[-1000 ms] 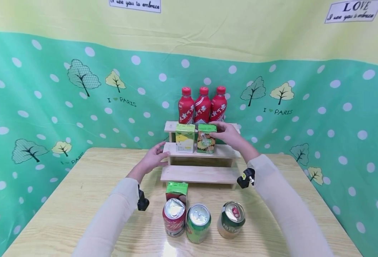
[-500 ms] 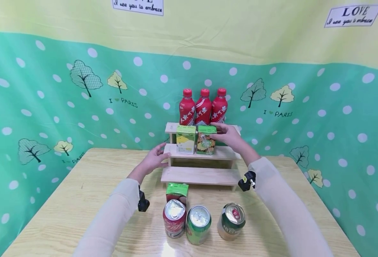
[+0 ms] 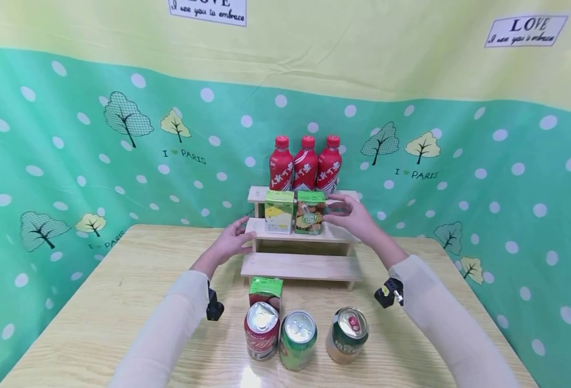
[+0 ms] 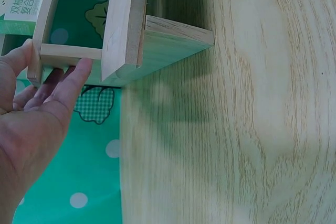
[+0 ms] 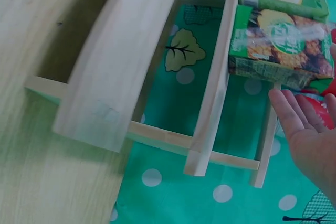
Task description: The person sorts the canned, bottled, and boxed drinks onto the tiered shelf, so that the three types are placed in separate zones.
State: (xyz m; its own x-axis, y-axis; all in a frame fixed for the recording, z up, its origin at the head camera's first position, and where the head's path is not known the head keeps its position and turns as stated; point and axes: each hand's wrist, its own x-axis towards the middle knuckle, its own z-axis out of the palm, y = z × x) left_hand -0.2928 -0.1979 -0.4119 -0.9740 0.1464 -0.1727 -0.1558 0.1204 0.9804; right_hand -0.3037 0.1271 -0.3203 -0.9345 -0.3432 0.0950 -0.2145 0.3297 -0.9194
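Note:
A wooden three-step rack stands on the table. My left hand grips the left end of its middle step; in the left wrist view the thumb lies against the board and the fingers reach beneath. On that step a pale yellow-green juice box and a pineapple juice box stand upright, side by side. My right hand is just right of the pineapple box, fingers loosely extended and holding nothing; the right wrist view shows a small gap between fingertips and box.
Several red bottles line the top step. In front of the rack stand a green-topped juice box, a red can, a green can and a dark green can. A patterned cloth hangs behind the table.
My right hand has let go of the pineapple box and moved slightly right. The box now sits a little closer to the yellow-green one. My left hand keeps its place on the rack.

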